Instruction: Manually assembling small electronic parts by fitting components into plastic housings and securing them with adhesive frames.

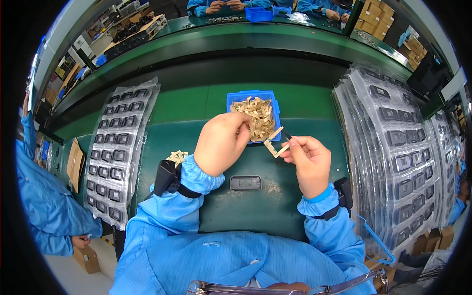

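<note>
My right hand is closed, thumb and fingers pinching a bent tan strip with angled arms. A short dark pointed tip sticks out by the same fingertips; its kind is unclear. My left hand is curled at the left side of a blue bin, its fingertips over the contents and partly hidden. Tan strips fill that bin in a loose heap. Beside my left wrist lies a small pile of pale strips. A dark rectangular part rests on the green table between my forearms.
Clear trays of black frames stand at left; a tall stack of similar trays is at right. A coiled blue cord hangs by my right sleeve. Across the bench, people work near another blue bin. Another person is at far left.
</note>
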The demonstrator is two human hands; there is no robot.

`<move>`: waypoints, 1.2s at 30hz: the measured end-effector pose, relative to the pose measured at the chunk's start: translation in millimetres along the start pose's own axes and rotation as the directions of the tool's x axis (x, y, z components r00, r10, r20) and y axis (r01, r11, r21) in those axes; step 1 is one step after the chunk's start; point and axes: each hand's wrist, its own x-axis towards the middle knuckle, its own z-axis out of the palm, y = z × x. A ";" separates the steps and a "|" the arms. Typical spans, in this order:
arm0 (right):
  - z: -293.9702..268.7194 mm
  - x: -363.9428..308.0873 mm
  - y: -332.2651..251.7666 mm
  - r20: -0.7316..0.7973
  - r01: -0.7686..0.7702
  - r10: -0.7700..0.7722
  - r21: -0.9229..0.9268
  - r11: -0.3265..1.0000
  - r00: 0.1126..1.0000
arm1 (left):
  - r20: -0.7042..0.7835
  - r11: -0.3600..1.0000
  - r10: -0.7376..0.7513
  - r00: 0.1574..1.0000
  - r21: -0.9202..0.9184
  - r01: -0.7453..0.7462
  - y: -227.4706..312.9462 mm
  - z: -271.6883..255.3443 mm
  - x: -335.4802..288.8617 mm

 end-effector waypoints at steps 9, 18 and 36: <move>1.9 -4.1 3.3 0.137 0.003 -0.021 0.131 0.991 0.990 | 0.385 0.642 -0.200 0.901 -0.643 0.417 23.6 -5.1 -6.2; 5.7 -9.5 3.8 0.100 0.038 -0.039 0.019 0.999 0.994 | -0.041 0.921 0.386 0.922 -0.048 -0.388 26.8 7.9 -16.5; 4.0 -11.9 11.1 0.105 -0.084 0.079 0.052 0.995 0.991 | 0.080 0.825 0.511 0.856 0.234 -0.515 33.6 10.1 -24.4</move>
